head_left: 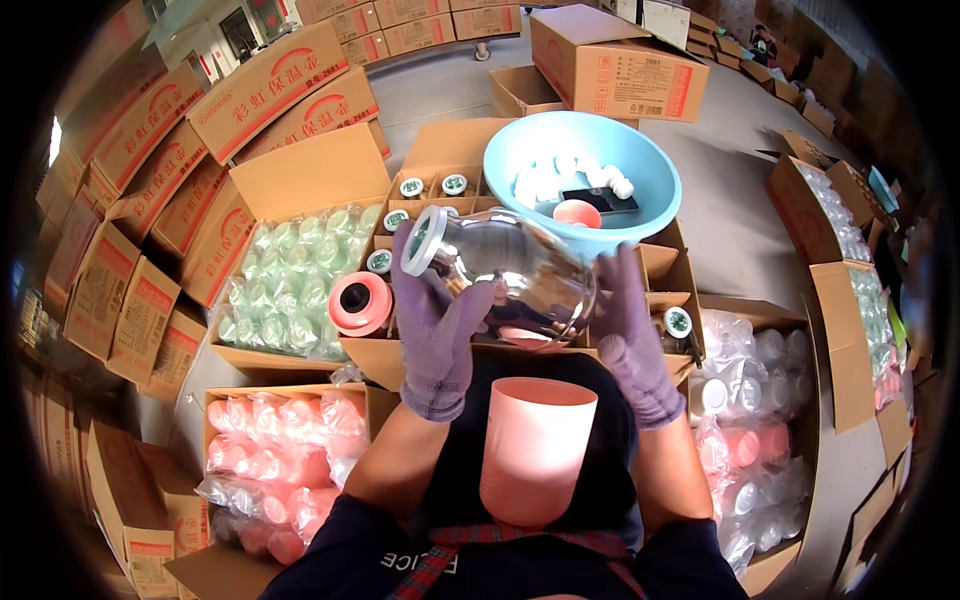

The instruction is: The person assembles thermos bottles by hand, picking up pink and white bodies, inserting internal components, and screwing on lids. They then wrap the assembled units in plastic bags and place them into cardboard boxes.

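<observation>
A shiny silvered glass flask liner lies tilted in front of me, its white-rimmed mouth toward the left and its rounded end toward the right. My left hand, in a purple glove, is closed around the mouth end. Beside the rounded end is my right hand, also gloved, with fingers stretched out; whether it touches the glass I cannot tell. On my lap stands an upright pink cylindrical flask body. Left of my left hand, a pink ring-shaped part with a dark centre rests at the carton's edge.
Behind the liner, a light blue basin holds white pieces, a dark phone-like slab and a pink cup. It sits over a divided carton of more liners. Open cartons of bagged green cups and pink cups flank me; stacked boxes stand beyond.
</observation>
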`<state>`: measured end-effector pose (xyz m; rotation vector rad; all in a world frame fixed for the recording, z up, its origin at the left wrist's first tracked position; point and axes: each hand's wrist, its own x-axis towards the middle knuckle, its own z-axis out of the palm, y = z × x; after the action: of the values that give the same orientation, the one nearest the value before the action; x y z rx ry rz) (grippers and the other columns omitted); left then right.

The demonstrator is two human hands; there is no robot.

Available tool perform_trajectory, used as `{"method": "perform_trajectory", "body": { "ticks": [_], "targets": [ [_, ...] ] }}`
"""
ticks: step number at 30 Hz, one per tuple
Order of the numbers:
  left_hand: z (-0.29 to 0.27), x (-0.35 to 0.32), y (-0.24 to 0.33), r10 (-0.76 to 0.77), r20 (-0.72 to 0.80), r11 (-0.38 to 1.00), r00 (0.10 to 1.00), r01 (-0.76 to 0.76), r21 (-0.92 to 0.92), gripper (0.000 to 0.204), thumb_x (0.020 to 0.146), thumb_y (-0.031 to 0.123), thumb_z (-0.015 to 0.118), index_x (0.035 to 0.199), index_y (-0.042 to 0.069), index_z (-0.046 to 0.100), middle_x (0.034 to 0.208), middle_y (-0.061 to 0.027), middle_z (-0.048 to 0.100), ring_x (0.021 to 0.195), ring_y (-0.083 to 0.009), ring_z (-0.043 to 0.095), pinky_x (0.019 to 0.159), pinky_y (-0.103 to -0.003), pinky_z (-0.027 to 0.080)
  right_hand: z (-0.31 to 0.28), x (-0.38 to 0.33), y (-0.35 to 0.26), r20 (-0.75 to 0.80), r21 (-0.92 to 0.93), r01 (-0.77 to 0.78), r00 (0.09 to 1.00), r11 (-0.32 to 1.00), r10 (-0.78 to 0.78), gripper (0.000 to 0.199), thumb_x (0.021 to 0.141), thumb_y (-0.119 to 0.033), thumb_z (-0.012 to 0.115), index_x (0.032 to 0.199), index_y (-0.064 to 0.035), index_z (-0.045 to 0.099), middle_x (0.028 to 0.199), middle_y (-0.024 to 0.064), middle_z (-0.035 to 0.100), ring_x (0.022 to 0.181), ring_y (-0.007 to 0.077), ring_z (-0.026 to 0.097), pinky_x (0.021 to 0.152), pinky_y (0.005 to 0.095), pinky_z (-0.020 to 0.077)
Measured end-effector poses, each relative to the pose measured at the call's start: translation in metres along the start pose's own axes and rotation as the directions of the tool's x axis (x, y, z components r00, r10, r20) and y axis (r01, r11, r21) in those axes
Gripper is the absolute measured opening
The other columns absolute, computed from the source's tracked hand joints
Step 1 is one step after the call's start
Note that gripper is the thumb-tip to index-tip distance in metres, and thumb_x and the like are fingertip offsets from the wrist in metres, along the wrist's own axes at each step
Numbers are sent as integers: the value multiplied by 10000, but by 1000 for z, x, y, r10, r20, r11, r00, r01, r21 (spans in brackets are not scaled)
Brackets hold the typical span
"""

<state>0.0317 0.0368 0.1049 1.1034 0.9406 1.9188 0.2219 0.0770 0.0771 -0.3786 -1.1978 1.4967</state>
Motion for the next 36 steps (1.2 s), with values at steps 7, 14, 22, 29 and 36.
{"method": "perform_trajectory", "body": {
  "ticks": [7,14,22,29,36],
  "targets": [
    [-57,-57,-4,-298,504,822,811,-51,567,900,919,210,705,1577,-83,166,1639,-235,258,1534,-325,240,1239,-408,188,-113,-56,2,-263,206,-128,948,970,181,626,1010,-426,553,1481,-35,424,1362,86,560,1211,181,593,847,337,589],
    [-25,-125,13,-509,621,757,596,-34,653,1129,740,311,853,1553,-101,185,1523,-286,379,1429,-407,385,1188,-437,283,-153,-72,-59,23,-384,-299,943,874,333,775,857,-239,746,1502,9,395,1408,102,545,1297,203,509,1119,328,385],
    [-72,-213,7,-705,480,705,523,592,390,1306,713,193,917,1616,3,-7,1638,-226,258,1531,-329,241,1226,-432,210,-114,-223,-37,-269,-232,-414,897,880,351,871,900,-349,743,1540,45,302,1475,153,502,1345,230,499,1140,337,382],
    [8,-171,28,-301,603,911,739,35,412,1173,699,222,926,1566,-51,184,1444,-240,479,1307,-367,520,1106,-440,408,-103,-288,-9,-388,-657,-460,886,597,255,776,951,-427,652,1489,48,358,1432,198,511,1303,336,539,1098,396,441],
    [61,-164,24,321,647,921,691,-387,-44,1008,667,325,947,1452,-43,433,1375,-209,565,1223,-380,591,1089,-538,416,-100,-279,2,-406,-550,-399,895,734,183,762,942,-402,664,1483,45,367,1425,196,516,1296,331,544,1090,395,446]
  ]
}}
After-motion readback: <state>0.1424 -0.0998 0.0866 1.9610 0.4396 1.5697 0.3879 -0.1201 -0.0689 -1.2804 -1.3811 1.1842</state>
